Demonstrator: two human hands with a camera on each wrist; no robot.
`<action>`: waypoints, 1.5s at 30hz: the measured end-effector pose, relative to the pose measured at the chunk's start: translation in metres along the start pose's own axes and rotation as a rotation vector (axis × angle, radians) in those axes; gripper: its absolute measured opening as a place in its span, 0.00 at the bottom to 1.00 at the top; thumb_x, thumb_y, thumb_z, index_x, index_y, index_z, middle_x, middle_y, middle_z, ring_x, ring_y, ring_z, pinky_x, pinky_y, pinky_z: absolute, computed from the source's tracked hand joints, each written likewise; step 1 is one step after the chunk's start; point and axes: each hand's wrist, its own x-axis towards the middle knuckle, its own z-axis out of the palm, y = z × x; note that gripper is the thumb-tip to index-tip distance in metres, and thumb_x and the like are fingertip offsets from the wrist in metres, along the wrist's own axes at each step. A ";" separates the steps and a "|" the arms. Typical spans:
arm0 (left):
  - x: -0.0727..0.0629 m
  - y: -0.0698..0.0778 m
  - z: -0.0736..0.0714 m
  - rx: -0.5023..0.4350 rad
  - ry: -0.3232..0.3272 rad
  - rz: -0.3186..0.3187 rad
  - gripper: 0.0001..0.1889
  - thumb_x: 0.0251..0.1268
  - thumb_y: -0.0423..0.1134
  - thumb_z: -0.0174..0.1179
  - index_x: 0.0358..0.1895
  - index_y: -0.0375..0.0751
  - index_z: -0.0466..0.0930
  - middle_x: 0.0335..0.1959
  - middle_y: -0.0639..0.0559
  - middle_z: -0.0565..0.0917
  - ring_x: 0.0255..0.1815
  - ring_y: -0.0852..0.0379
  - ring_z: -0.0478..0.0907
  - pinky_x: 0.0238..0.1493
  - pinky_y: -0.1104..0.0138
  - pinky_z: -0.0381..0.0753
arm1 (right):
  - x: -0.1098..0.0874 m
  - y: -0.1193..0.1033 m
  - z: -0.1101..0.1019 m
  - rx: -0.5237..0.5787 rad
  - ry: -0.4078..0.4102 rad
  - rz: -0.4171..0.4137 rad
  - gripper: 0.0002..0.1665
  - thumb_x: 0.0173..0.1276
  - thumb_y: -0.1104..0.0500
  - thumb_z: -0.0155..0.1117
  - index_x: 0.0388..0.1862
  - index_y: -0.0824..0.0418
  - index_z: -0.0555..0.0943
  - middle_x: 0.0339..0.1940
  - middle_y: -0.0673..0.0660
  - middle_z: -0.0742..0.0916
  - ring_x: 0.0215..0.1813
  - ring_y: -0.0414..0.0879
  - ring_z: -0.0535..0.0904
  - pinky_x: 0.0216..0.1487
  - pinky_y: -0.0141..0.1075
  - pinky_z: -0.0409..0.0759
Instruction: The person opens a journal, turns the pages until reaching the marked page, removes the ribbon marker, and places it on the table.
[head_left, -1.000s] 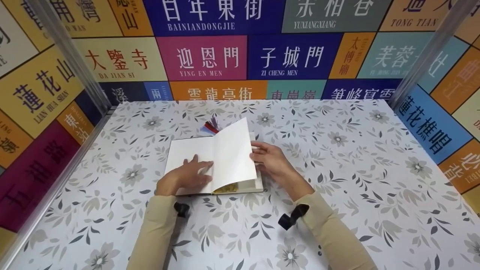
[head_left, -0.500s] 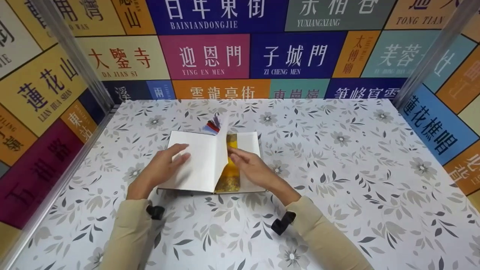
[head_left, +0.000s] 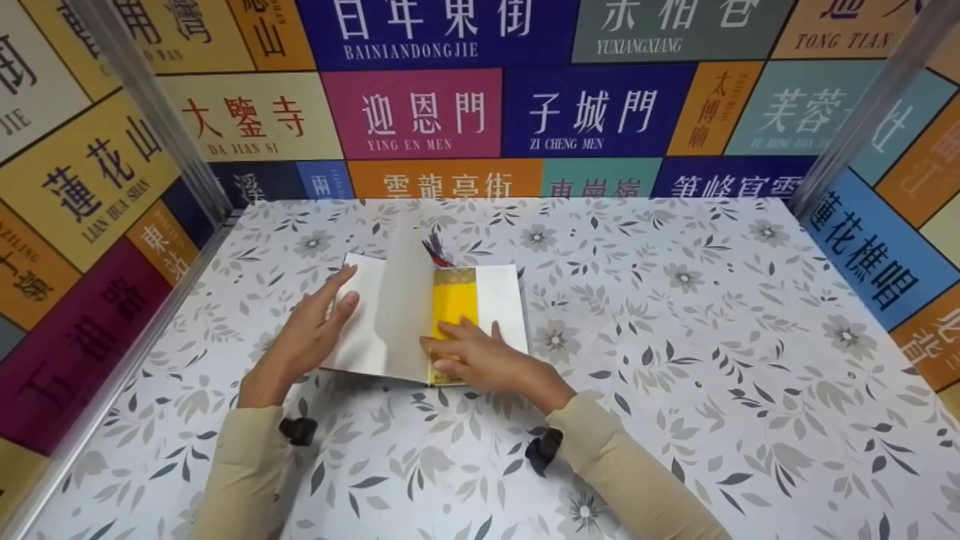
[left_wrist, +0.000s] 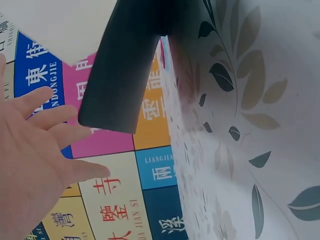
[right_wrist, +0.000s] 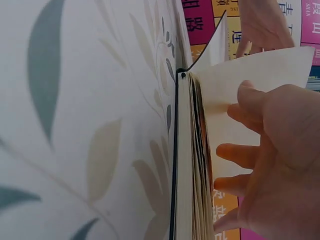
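An opened book (head_left: pixel 499 300) lies on the patterned tabletop, its white inner sides facing up. One white leaf (head_left: pixel 409 315) stands tilted up near the spine, leaning left. To its right shows a yellow page or strip (head_left: pixel 454 292) with darker ends. My right hand (head_left: pixel 487 360) rests over this yellow part, fingers spread, fingertips near the raised leaf. My left hand (head_left: pixel 304 330) is at the book's left side, fingers extended; in the left wrist view it is beside the dark cover (left_wrist: pixel 117 85). In the right wrist view, the page edges (right_wrist: pixel 197 160) are beside my right hand's fingers.
A small tassel (head_left: pixel 435 249) of dark and red threads sticks out at the book's top edge. The floral tabletop (head_left: pixel 675 360) extends around the book. Colourful lettered panels (head_left: pixel 412 112) stand behind and at both sides.
The leaf has swung from right to left, exposing the yellow part. My right hand has moved left onto the book, and my left hand has drawn back to the left side.
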 end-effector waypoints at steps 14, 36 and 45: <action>-0.003 -0.013 0.005 0.176 -0.259 -0.087 0.39 0.74 0.59 0.53 0.79 0.43 0.55 0.83 0.35 0.37 0.82 0.29 0.29 0.71 0.27 0.24 | 0.002 0.003 0.000 -0.072 -0.140 0.040 0.32 0.79 0.49 0.51 0.79 0.39 0.60 0.86 0.53 0.49 0.85 0.58 0.34 0.77 0.69 0.26; 0.018 0.008 0.046 0.319 -0.522 -0.209 0.45 0.67 0.61 0.60 0.82 0.55 0.49 0.81 0.30 0.39 0.81 0.28 0.37 0.78 0.35 0.46 | 0.003 0.000 -0.005 -0.115 -0.154 0.075 0.30 0.79 0.48 0.51 0.78 0.38 0.63 0.85 0.53 0.52 0.85 0.58 0.36 0.78 0.69 0.32; 0.028 0.010 0.053 0.326 -0.551 -0.275 0.49 0.65 0.64 0.60 0.82 0.58 0.42 0.81 0.29 0.32 0.80 0.24 0.30 0.75 0.29 0.41 | 0.003 -0.002 -0.007 -0.119 -0.170 0.064 0.31 0.79 0.49 0.52 0.78 0.38 0.62 0.85 0.53 0.52 0.86 0.58 0.37 0.78 0.70 0.33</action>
